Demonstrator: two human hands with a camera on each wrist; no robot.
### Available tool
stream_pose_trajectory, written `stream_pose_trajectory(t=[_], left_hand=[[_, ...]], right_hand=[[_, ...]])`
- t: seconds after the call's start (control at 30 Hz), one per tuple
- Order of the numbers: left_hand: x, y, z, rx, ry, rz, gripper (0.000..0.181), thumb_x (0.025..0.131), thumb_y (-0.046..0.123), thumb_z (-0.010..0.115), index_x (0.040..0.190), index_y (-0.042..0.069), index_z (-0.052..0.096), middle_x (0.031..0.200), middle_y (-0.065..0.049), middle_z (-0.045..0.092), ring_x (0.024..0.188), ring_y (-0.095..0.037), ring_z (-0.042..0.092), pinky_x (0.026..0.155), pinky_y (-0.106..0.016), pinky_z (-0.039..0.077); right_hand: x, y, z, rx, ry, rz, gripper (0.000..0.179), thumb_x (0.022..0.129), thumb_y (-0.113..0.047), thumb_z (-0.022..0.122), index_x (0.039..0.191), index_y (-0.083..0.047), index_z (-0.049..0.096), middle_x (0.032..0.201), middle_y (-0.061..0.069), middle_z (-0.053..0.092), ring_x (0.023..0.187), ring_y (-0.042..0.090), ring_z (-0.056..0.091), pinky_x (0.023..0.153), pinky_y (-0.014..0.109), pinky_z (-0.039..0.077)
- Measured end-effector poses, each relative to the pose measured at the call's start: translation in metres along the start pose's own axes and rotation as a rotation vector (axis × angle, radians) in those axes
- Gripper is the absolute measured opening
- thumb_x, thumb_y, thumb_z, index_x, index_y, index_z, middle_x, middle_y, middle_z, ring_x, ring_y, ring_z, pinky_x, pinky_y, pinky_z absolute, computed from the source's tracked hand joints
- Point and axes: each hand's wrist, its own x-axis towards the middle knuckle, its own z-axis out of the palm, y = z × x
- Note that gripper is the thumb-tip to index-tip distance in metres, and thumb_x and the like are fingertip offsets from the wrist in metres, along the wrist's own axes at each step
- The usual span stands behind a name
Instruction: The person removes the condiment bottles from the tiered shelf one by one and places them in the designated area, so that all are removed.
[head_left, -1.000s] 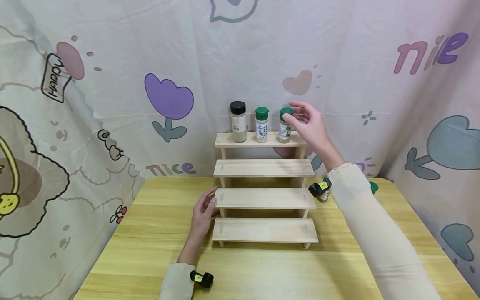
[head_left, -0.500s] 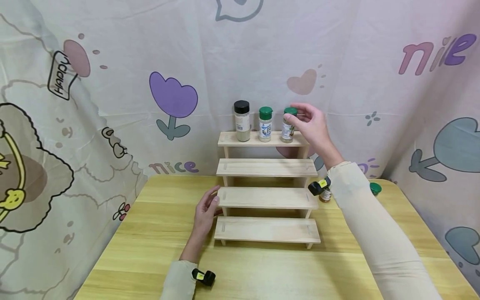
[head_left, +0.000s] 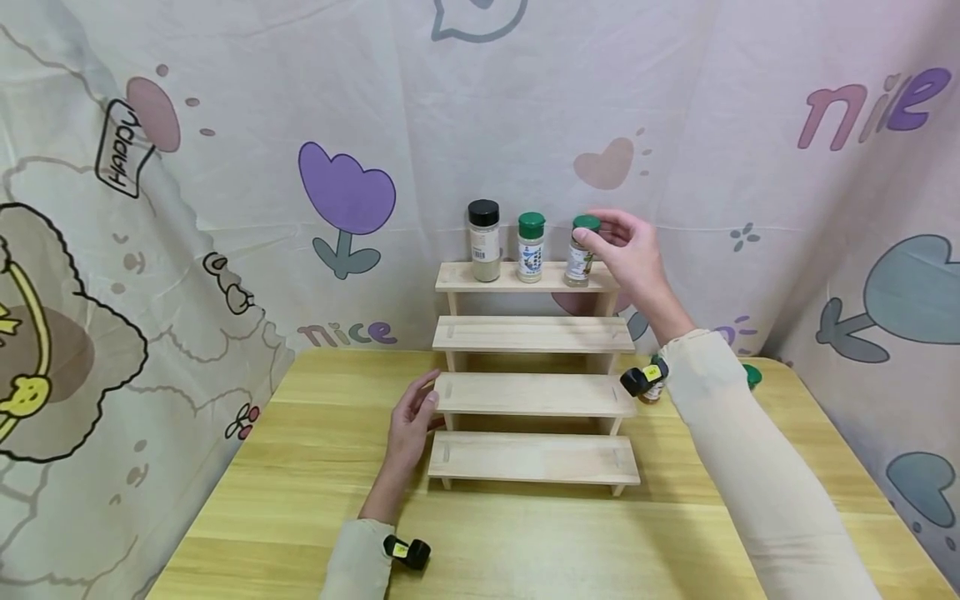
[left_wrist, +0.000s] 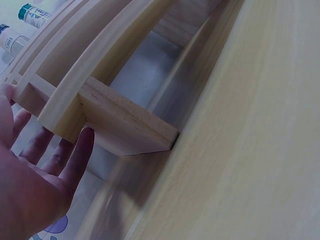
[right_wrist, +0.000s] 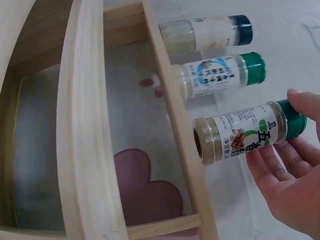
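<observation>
My right hand [head_left: 628, 254] holds a small spice jar [right_wrist: 240, 132] by its green cap, thumb on one side and fingers on the other. The jar is over the right part of the top shelf of a stepped wooden rack [head_left: 536, 333]. Part of its base shows in the right wrist view; whether it touches the shelf I cannot tell. To its left stand another green-capped jar [head_left: 531, 248] and a taller black-capped jar [head_left: 484, 242]. At the rack's left side, my left hand [head_left: 409, 425] touches the shelf ends with fairly straight fingers [left_wrist: 77, 157].
The three lower shelves are bare wood. Right of the rack, a jar [head_left: 651, 393] stands on the table [head_left: 315, 483], partly behind my right wrist. Another green cap [head_left: 752, 377] shows past the right sleeve. A printed cloth [head_left: 675, 100] hangs close behind the rack.
My right hand and its jar have shifted slightly right along the top shelf. The head view has swung a little, then steadied. My left hand stays at the rack's side.
</observation>
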Motion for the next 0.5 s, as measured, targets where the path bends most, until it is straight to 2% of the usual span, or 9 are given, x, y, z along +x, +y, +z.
stream_pose_trajectory(t=[0.3, 0.5], left_hand=[[0.002, -0.001, 0.0, -0.035, -0.017, 0.06, 0.037, 0.107, 0.01, 0.052, 0.144, 0.005, 0.057, 0.141, -0.019, 0.06, 0.123, -0.016, 0.059, 0.101, -0.023, 0.048], [0.002, -0.002, 0.0, -0.025, -0.015, 0.051, 0.038, 0.107, 0.01, 0.052, 0.144, 0.005, 0.057, 0.141, -0.018, 0.06, 0.122, -0.013, 0.059, 0.101, -0.023, 0.048]], right_hand=[[-0.013, -0.009, -0.012, 0.006, 0.011, -0.003, 0.04, 0.091, -0.02, 0.08, 0.124, -0.001, 0.07, 0.109, 0.005, 0.071, 0.101, 0.016, 0.064, 0.09, 0.018, 0.052], [-0.027, -0.011, -0.021, 0.006, 0.006, -0.008, 0.04, 0.091, -0.019, 0.081, 0.125, -0.001, 0.07, 0.11, 0.004, 0.072, 0.102, 0.014, 0.066, 0.092, 0.018, 0.052]])
